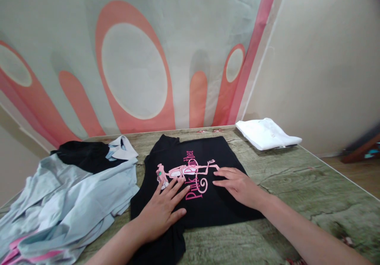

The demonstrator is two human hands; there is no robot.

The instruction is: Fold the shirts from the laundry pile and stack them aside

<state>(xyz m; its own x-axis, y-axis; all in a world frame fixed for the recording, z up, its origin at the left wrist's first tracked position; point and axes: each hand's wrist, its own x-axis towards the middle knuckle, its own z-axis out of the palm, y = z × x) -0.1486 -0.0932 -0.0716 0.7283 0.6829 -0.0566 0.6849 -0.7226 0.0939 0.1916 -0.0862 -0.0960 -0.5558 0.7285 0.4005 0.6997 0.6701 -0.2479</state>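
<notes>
A black T-shirt (204,213) with a pink cartoon panther and pink lettering lies spread flat, its hem to the right and its neck to the left. Resting on the chest print is my left hand (163,207), palm down with the fingers spread. My right hand (234,183) touches the cloth near the panther's feet, its fingers stretched out toward the left. Neither hand holds anything. Part of the print is covered by my left fingers.
Rumpled light grey and black clothes (74,189) are heaped at the left, close to the shirt. A folded white garment (267,133) lies at the back right corner of the wood-patterned table (297,189). Behind stands a wall with a painted backdrop (181,39).
</notes>
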